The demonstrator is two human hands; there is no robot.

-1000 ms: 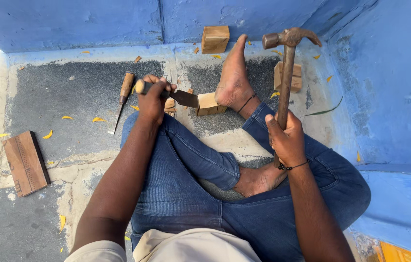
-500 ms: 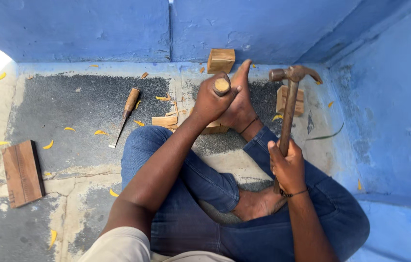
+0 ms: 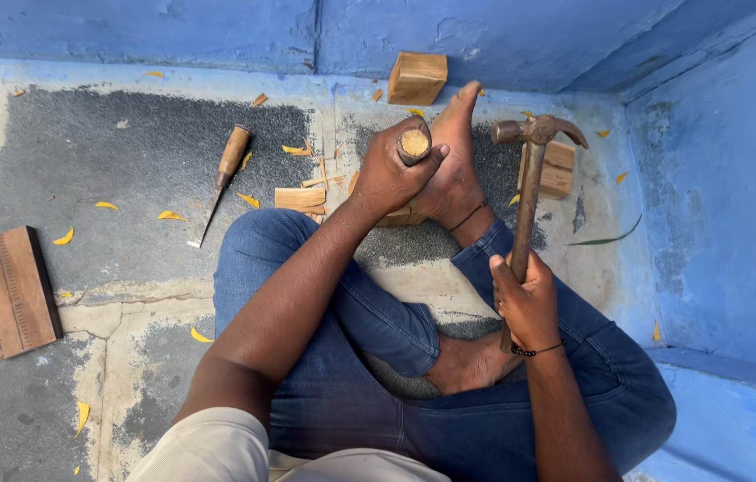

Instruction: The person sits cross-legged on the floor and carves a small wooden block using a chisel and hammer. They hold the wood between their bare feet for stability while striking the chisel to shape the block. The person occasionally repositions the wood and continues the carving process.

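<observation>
The left hand (image 3: 391, 174) grips a chisel handle (image 3: 413, 143); the right hand (image 3: 528, 299) holds a hammer (image 3: 534, 147) up beside it.

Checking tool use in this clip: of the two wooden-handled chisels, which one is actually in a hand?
The chisel in the left hand, its handle end upright by the foot. The other chisel lies untouched on the floor to the left.

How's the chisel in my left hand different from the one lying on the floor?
The held chisel stands upright in the left hand, only its worn handle end showing; the floor chisel lies flat and untouched, its thin blade fully visible. The held one sits by the foot; the other lies apart. Both have wooden handles.
</observation>
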